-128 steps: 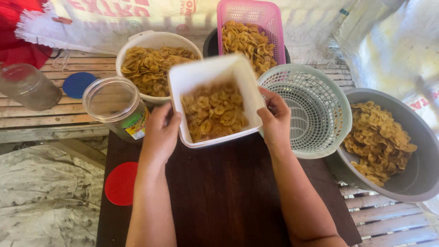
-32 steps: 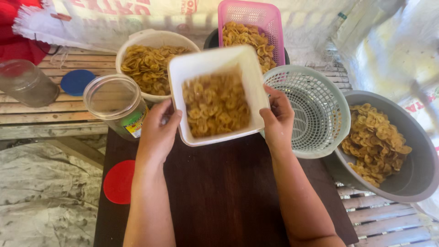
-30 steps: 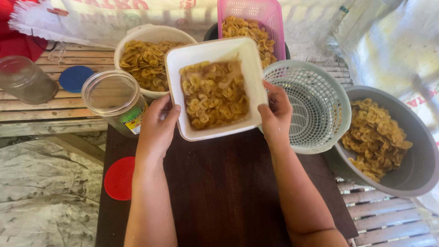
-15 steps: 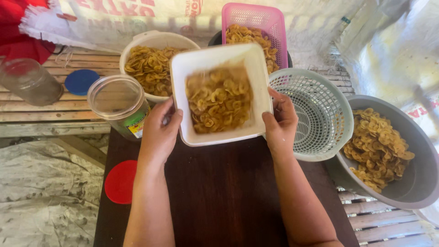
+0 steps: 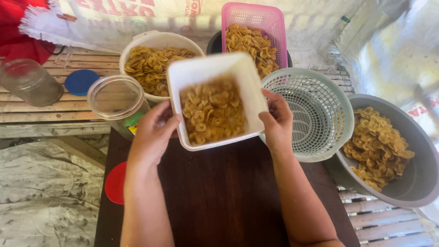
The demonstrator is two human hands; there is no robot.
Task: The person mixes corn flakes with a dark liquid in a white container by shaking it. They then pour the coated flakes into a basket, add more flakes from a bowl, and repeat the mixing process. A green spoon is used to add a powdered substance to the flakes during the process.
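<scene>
I see both hands on the white square tub [image 5: 215, 73], which is held up over the dark wooden board [image 5: 219, 196] and tilted, far edge raised. Left hand [image 5: 153, 132] clamps the tub's left wall, thumb on the rim, fingers curled under. Right hand [image 5: 276, 120] grips the tub's right wall, fingers bent around the edge. Banana chips [image 5: 212, 112] are piled toward the tub's near end; its far half shows bare white bottom.

Everything else relative to the tub:
- Just left, near the left hand: clear plastic jar [image 5: 116, 103], open, upright.
- Behind-left: round cream bowl [image 5: 157, 41] full of chips, partly hidden by the tub.
- Directly behind: pink slotted basket [image 5: 254, 18] with chips.
- Right, touching or nearly touching the right hand: pale green mesh colander [image 5: 315, 114].
- Further right: grey basin [image 5: 411, 183] with chips heaped on its left side.
- Far left, well apart: second clear jar [image 5: 27, 82] with blue lid [image 5: 80, 81] beside it on the slatted bench.
- Below-left, at the board's edge: red lid [image 5: 115, 183], partly covered by my left forearm.
</scene>
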